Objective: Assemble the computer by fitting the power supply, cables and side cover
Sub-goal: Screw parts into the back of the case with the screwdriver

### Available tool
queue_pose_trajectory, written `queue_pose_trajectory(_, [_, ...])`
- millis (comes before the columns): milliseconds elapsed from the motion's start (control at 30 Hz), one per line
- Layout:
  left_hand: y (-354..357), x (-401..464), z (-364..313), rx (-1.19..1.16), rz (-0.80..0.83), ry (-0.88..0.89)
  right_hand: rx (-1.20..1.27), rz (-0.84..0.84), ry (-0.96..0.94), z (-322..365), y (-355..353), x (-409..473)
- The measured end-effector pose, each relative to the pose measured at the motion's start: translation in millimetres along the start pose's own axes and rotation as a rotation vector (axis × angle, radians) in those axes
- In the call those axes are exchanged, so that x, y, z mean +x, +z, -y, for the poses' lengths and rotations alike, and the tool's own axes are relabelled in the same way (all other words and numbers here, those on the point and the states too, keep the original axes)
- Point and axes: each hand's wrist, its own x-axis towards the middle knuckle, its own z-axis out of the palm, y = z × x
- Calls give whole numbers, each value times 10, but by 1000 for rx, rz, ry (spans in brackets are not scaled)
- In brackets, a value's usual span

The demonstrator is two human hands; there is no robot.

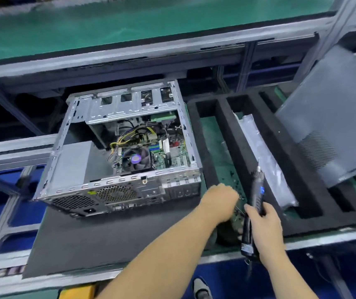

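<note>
At nine o'clock of the hands sat the open computer case [118,152], rigid and heavy, best held by its frame edges. Right hand [263,221] gripped the electric screwdriver [253,203]; left hand [220,199] reached into loose screws [238,209], its grip hidden.

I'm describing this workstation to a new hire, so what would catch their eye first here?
The open computer case on the dark mat, left of centre, draws the eye first, with its fan and yellow cables exposed. Just right of it, the right hand grips an electric screwdriver pointing upward, while the left hand reaches down beside it. At far right a grey side cover leans tilted above the black foam tray.
</note>
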Motion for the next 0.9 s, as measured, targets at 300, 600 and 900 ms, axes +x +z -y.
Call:
queue_pose_trajectory(300, [275,1014,-95,-215,134,-309,291,105,70,-228,-299,100])
queue_pose_trajectory(600, [585,1110,-244,-273,24,-301,353,199,48,-203,-354,81])
queue_pose_trajectory(900, [556,1110,-223,-614,107,-463,354,198,56,-211,-372,94])
